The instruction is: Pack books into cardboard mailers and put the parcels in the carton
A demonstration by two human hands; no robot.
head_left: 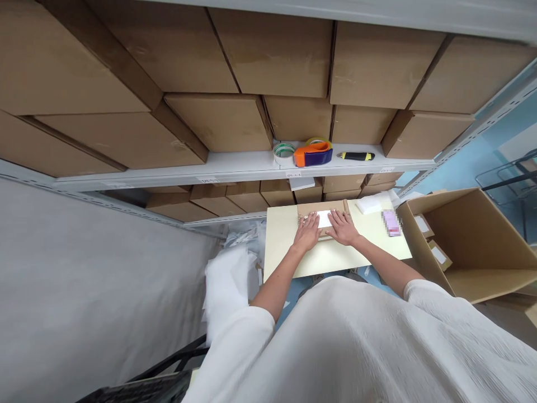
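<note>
Cardboard lies under both our palms: a small flat brown packet (322, 206) with a white label (324, 219), resting on the pale yellow board (335, 258). Our left hand (307, 230) presses its nine o'clock end, our right hand (342, 226) its three o'clock end, forearms stretched forward, fingers laid flat and slightly spread, gripping nothing. At twelve o'clock on the shelf (235, 165) sit a tape dispenser (312, 154) and a yellow-black knife (356, 156); an open carton (482, 240) stands at three o'clock

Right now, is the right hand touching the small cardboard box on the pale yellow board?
Touching. The head view shows the right hand lying flat, palm down, on top of the small cardboard box, with no gap visible between them.
</note>
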